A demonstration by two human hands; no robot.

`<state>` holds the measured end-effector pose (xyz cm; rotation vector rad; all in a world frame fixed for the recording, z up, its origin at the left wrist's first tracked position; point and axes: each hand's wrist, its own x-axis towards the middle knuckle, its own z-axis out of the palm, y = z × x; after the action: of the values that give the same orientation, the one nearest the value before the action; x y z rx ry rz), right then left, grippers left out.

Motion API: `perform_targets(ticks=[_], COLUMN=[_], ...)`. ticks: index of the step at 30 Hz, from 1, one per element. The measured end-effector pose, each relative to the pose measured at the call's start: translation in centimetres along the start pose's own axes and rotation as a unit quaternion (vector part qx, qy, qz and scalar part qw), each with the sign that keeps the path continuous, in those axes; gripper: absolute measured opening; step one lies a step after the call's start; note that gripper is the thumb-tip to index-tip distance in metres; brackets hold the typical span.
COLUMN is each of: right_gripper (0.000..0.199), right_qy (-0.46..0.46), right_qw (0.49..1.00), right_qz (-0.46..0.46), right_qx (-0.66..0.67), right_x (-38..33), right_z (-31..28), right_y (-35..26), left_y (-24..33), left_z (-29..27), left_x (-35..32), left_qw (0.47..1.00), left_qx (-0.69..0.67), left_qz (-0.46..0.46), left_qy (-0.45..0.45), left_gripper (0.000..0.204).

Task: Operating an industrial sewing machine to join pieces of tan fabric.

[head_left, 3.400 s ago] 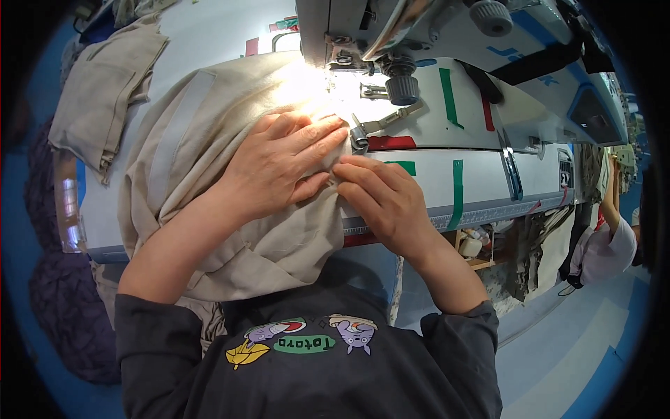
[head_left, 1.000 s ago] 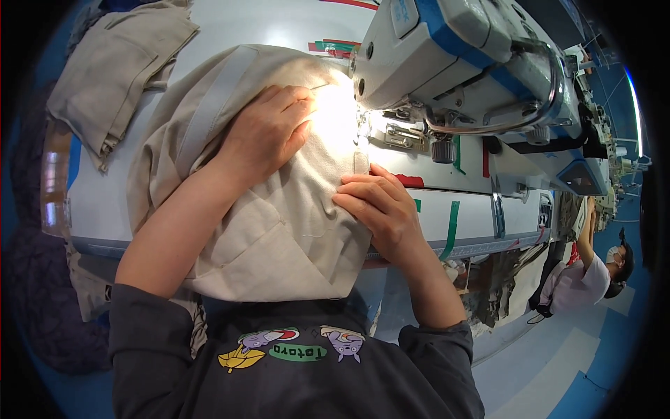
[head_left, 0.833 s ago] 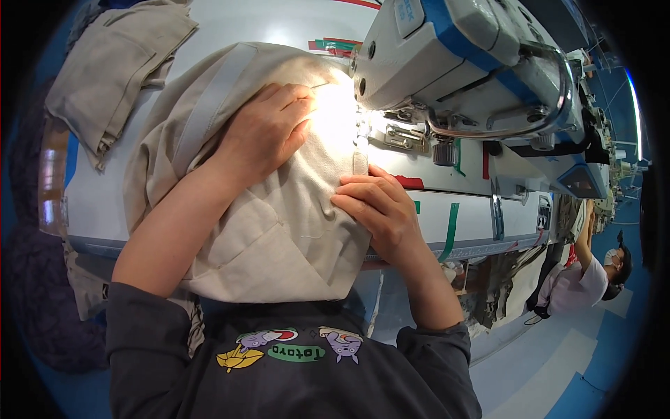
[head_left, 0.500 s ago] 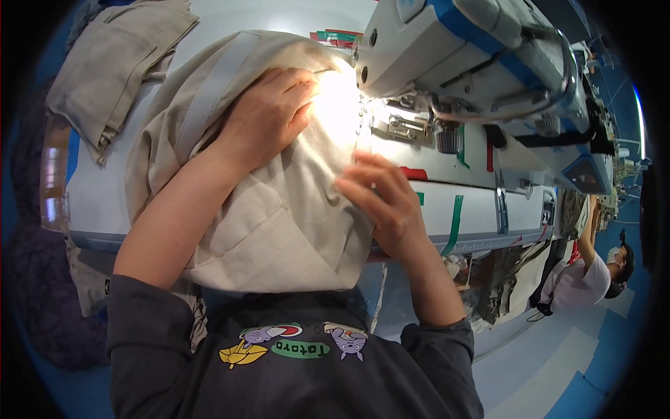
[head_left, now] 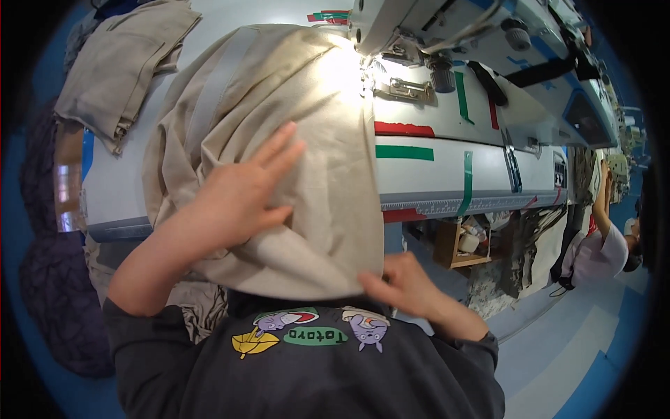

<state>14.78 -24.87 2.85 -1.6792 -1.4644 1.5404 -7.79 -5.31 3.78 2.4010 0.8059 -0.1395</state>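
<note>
Largest first: white sewing table [head_left: 426, 178]; industrial sewing machine [head_left: 551, 98] upper right; beige garment [head_left: 338, 174] covering table's middle, far edge beside lit needle area, near edge hanging toward wearer. We judge risk: folds bunching or seam edge skewing, caused by uneven pull. Garment lies under left hand [head_left: 241, 195], fingers spread, apparently gripping nothing; near right corner touches right hand [head_left: 408, 283], half-curled. We cannot tell whether pinching.

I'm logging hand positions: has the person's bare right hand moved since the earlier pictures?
Yes, toward the dark grey shirt: the right hand, earlier over the white sewing table, is now past its grey ruled front edge.
</note>
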Motion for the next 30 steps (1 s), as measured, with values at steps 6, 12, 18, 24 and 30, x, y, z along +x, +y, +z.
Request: perform_targets(ticks=[6,12,18,24,30], right_gripper=[0.019,0.016,0.016,0.017,0.017], right_qy=[0.132,0.180,0.229,0.239,0.272], right_qw=[0.954,0.959,0.959,0.957,0.946], right_qz=[-0.086,-0.121,-0.135,-0.132,-0.149], right_qx=[-0.256,-0.182,-0.101,-0.101,-0.096], right_x=[1.7,1.1,0.8,2.1,1.8], right_z=[2.6,2.8,1.4,0.6,0.2], right_y=[2.5,2.5,3.1,2.3,2.5], left_y=[0.1,-5.1,-22.7,-23.6,-23.3], left_z=[-1.0,-5.6,-9.1,-9.8,-11.3], left_x=[-0.8,-1.4,-10.8,-11.1,-10.1], left_qw=[0.997,0.914,0.941,0.902,0.928], left_qx=[0.029,0.088,0.187,-0.248,0.104], left_qz=[-0.016,0.083,-0.140,-0.188,-0.217], left_qy=[0.068,0.387,0.243,0.299,0.283], left_gripper=[0.056,0.040,0.066,0.063,0.040])
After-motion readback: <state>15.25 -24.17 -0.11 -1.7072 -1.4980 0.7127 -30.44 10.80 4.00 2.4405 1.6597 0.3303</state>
